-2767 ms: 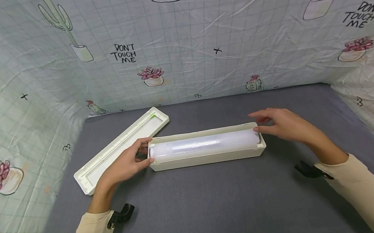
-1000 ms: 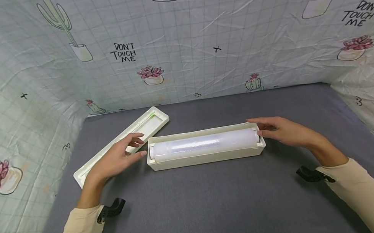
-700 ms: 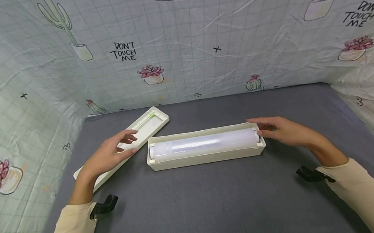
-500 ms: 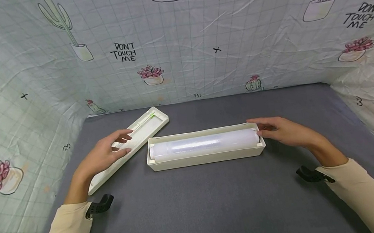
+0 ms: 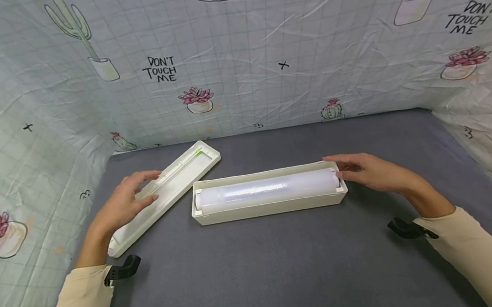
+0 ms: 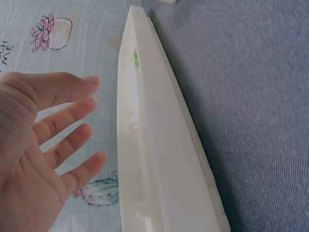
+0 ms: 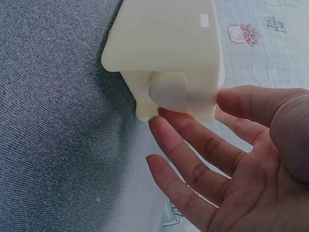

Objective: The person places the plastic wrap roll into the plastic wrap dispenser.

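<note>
A cream cling film dispenser box (image 5: 270,209) lies lidless on the grey table, a clear film roll (image 5: 266,190) inside. At its right end, my right hand (image 5: 376,174) holds the far corner between thumb and fingers. The right wrist view shows that end wall (image 7: 164,34) close up, fingertips beside the round roll end (image 7: 166,92). Left of the box, the matching lid (image 5: 166,198) rests at a slant, inner side up. Over its near half hovers my left hand (image 5: 117,206), fingers spread and holding nothing; the left wrist view shows a gap between them and the lid (image 6: 161,130).
A small green cutter piece (image 5: 199,152) sits on a track inside the lid's far end. Printed cloth (image 5: 252,51) with cacti walls the table at the back and both sides. Black straps (image 5: 122,270) circle both sleeved wrists.
My left hand has let go of the box's left end and moved left over the lid. My right hand has come down onto the box's right end and stayed there.
</note>
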Demonstrator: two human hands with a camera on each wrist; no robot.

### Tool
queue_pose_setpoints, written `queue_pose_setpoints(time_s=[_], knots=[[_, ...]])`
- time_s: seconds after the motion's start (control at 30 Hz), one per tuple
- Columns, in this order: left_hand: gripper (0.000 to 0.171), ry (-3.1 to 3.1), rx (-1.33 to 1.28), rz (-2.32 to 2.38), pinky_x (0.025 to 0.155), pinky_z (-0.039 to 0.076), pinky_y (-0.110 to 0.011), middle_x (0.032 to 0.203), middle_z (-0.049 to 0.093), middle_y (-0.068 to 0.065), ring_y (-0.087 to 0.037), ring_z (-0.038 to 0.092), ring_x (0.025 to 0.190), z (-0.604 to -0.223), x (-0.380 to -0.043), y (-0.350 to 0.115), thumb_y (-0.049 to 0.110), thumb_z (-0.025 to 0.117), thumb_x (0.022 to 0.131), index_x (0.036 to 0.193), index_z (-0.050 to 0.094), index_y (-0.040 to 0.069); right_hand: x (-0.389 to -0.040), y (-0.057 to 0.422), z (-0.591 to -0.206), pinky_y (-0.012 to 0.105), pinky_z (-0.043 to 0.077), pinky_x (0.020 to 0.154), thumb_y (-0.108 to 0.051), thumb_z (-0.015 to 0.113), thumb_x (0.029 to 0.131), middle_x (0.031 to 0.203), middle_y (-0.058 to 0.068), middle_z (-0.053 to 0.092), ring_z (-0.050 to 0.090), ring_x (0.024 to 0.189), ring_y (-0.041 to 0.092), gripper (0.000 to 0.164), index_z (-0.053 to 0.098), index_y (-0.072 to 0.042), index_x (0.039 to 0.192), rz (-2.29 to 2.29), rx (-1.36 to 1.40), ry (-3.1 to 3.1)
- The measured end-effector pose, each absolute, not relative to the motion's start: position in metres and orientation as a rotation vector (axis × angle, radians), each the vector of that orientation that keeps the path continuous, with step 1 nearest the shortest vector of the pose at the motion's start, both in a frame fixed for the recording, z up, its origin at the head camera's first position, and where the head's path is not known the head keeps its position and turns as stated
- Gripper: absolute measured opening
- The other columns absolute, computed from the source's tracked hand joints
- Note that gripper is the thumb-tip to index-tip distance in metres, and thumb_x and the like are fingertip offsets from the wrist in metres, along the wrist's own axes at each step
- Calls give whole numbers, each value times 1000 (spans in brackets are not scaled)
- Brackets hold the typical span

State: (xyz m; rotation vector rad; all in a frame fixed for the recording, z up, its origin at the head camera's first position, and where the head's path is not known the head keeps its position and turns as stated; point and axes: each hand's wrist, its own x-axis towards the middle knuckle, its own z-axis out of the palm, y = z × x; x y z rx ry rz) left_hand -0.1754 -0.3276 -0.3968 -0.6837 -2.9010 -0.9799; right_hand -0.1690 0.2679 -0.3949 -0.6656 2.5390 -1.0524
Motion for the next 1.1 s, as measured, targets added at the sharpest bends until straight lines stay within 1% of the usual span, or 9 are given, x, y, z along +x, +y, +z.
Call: queue_pose_setpoints(time_s=[0.17,0.27,0.33,0.47,0.57,0.8,1.0,1.1], knots=[[57,-2908,-646,-1000,103,37,-64,149,48,-17,-39,38,134,-398,-176,-333,3,68,95,149,48,7,-169,268,-396,49,50,94,-21,56,106,135,17,62,59,121,32,51,44,-12,155,-1049,-676,2541],[61,-2914,-648,-994,103,37,-64,149,47,-19,-39,38,136,-400,-176,-336,-1,69,94,150,47,5,-169,268,-395,50,50,95,-20,56,106,135,18,62,59,121,33,51,44,-12,155,-1057,-676,2533],[61,-2912,-652,-993,102,38,-63,148,46,-21,-40,39,136,-401,-177,-339,-4,69,92,149,46,2,-169,268,-395,50,50,95,-20,56,106,135,18,62,60,121,33,51,44,-12,154,-1062,-676,2528],[62,-2920,-642,-1002,102,38,-66,147,46,-25,-44,42,135,-404,-178,-347,-8,66,92,149,43,-2,-169,268,-395,50,50,95,-20,56,106,135,18,62,60,121,33,51,44,-13,154,-1062,-676,2526],[62,-2961,-599,-998,102,38,-66,148,45,-26,-47,44,133,-405,-178,-351,-10,64,93,150,41,-3,-170,268,-394,50,50,95,-20,56,106,135,18,62,60,121,33,51,44,-12,155,-1063,-676,2521],[66,-3105,-484,-1005,103,37,-62,146,46,-31,-48,44,131,-410,-182,-355,-6,63,93,153,34,-4,-170,268,-394,49,50,95,-20,57,106,134,17,63,61,120,31,51,44,-12,154,-1071,-680,2515],[67,-3146,-419,-984,100,39,-59,138,50,-32,-46,48,127,-415,-183,-357,-5,62,93,154,35,1,-170,268,-393,46,50,94,-20,57,106,135,16,63,60,121,30,51,44,-13,155,-1065,-681,2515],[63,-3134,-435,-952,99,40,-58,136,53,-32,-45,50,125,-417,-184,-357,-7,62,91,150,41,-1,-170,268,-392,46,50,94,-19,56,106,135,16,62,60,121,31,51,44,-13,155,-1066,-675,2508]])
